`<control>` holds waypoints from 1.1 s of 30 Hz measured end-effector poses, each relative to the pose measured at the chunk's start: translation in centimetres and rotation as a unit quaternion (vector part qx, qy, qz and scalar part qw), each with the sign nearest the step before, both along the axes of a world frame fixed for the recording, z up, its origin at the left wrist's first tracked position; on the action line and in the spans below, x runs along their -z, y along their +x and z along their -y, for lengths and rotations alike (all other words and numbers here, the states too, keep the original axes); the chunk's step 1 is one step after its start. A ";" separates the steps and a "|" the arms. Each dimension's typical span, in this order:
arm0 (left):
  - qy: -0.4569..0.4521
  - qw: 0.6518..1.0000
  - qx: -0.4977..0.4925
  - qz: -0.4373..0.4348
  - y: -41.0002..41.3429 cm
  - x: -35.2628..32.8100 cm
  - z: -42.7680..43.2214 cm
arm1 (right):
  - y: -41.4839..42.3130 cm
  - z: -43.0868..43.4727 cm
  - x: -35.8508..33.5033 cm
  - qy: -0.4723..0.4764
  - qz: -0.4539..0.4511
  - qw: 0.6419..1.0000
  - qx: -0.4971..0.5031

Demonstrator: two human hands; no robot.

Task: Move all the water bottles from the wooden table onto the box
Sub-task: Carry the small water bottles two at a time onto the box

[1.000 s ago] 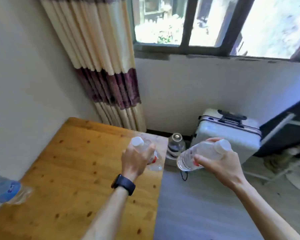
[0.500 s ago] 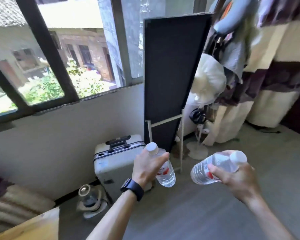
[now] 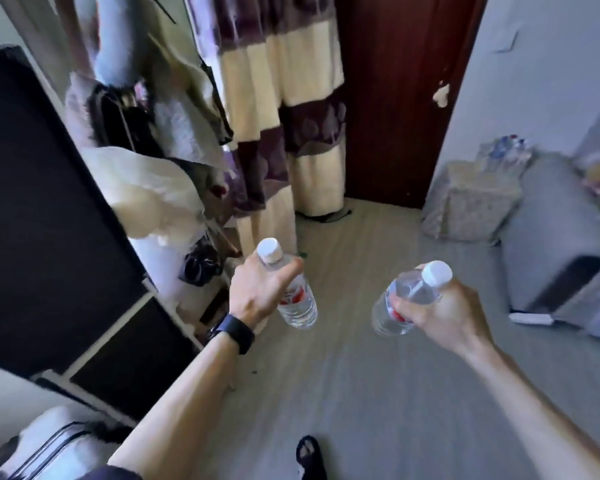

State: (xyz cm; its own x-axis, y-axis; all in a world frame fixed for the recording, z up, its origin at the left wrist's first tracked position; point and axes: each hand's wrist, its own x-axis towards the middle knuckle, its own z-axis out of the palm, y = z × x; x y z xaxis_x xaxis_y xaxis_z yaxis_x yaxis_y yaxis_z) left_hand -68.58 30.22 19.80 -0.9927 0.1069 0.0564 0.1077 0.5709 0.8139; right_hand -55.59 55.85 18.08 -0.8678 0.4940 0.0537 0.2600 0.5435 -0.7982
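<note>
Bottles (image 3: 297, 303) carried rightward, caps (image 3: 269, 250) above grips (image 3: 257, 292).

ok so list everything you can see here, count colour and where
left water bottle: 1, clear, white cap, red label, cap up
right water bottle: 1, clear, white cap, red label, held tilted
box: 1, pale patterned cover, far right, blurred items on top
curtain: 1, cream and purple bands, far centre
door: 1, dark red-brown, right of the curtain
black panel: 1, black, left edge
suitcase: 1, silver, bottom left corner
grey seat: 1, grey, right edge
sandal: 1, black, bottom centre
watch: 1, black, left wrist
left grip: 1, bare, curled round the left water bottle
right grip: 1, bare, curled round the right water bottle
</note>
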 end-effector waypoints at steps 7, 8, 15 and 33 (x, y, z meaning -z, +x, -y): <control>0.028 0.992 0.125 -0.001 -11.7 -2.1 -13.7 | -7.4 -10.6 -2.1 0.009 -0.030 0.995 0.100; 0.034 0.990 0.135 -0.002 -13.4 -2.5 -15.5 | -8.5 -11.9 -2.4 0.014 -0.038 0.993 0.111; 0.013 0.976 0.216 0.004 -23.6 -3.2 -29.2 | -14.9 -24.1 -0.7 -0.019 -0.082 0.969 0.231; -0.003 0.974 0.213 0.079 -43.1 1.9 -64.4 | -34.4 -58.2 0.7 -0.043 -0.032 0.967 0.248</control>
